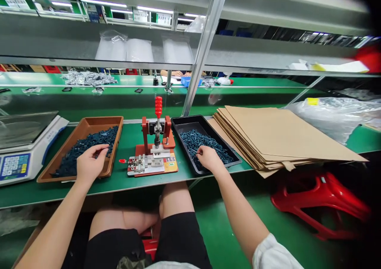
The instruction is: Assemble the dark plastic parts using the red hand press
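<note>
A green bench carries everything before the person. Stacked brown cardboard sits just beyond the black tray, its corner overhanging the front edge near a red stool. A scale hems in the brown tray at left. Between the trays stands the red-handled clamp fixture. The left hand hovers over the brown tray's dark flat pieces, the right hand at the black tray's slim pieces; both have thumb and fingers drawn close, but whether either grips a piece I cannot tell.
</note>
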Available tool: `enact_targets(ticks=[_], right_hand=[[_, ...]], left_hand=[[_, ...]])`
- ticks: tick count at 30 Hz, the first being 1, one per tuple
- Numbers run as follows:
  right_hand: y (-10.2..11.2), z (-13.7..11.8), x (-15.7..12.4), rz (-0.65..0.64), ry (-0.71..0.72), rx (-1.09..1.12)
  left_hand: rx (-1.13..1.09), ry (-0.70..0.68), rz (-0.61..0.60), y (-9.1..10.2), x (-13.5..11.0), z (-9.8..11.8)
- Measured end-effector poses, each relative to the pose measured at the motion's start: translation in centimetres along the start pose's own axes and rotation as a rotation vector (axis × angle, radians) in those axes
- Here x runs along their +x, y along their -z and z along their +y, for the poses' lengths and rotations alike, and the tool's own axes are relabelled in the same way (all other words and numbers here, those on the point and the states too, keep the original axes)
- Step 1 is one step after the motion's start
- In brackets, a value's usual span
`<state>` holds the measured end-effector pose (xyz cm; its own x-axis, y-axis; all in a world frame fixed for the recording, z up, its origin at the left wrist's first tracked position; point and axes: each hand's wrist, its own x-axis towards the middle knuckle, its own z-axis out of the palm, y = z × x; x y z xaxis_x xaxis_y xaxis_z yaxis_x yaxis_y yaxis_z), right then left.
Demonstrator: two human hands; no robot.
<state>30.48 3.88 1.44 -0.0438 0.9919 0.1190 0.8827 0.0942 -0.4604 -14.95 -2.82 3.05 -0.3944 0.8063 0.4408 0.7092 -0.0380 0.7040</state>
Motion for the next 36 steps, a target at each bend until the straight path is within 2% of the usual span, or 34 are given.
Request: enact_targets(ticks=[4, 9, 14, 17, 20, 23, 25, 28, 32, 36], right_hand=[[0.0, 0.8, 0.5, 0.001, -0.09, 0.017], [-0.2, 1.5, 0.7, -0.019, -0.115, 0.123], [-0.3, 2.0, 0.7, 0.09, -0.012, 0.351], [-0.1, 0.7, -0.5, 0.151, 0.105, 0.445], [-0.4, -1.8, -2.9, 0.214, 0.256, 0.454], [-1.9, -4.1, -5.5, 0.157, 0.355, 0.453], [-3.3, -5.1, -6.7, 0.116, 0.38, 0.444], [-5.1, -6.1, -7.3, 0.153, 0.37, 0.397], [-5.7, -7.3, -6.9, 0.232, 0.403, 0.411], [-6.4, -8.0, -6.7, 0.194, 0.422, 0.51]], left_hand=[[-0.114, -0.061, -0.025, -0.9, -1.9, 1.8], [-0.24, 0.047, -0.221, -2.6, -3.8, 3.7], [-0.137, -0.113, -0.35, -4.1, -4.8, 5.5], [-0.098, -0.146, -0.413, -5.3, -5.2, 6.2], [-0.056, -0.161, -0.48, -6.6, -5.5, 6.7], [0.038, -0.229, -0.526, -7.8, -5.4, 6.8], [0.112, -0.277, -0.521, -8.5, -5.2, 6.8], [0.187, -0.311, -0.521, -9.5, -4.9, 6.9], [0.27, -0.35, -0.528, -10.8, -4.8, 7.9], [0.346, -0.374, -0.611, -11.8, -4.9, 8.8]])
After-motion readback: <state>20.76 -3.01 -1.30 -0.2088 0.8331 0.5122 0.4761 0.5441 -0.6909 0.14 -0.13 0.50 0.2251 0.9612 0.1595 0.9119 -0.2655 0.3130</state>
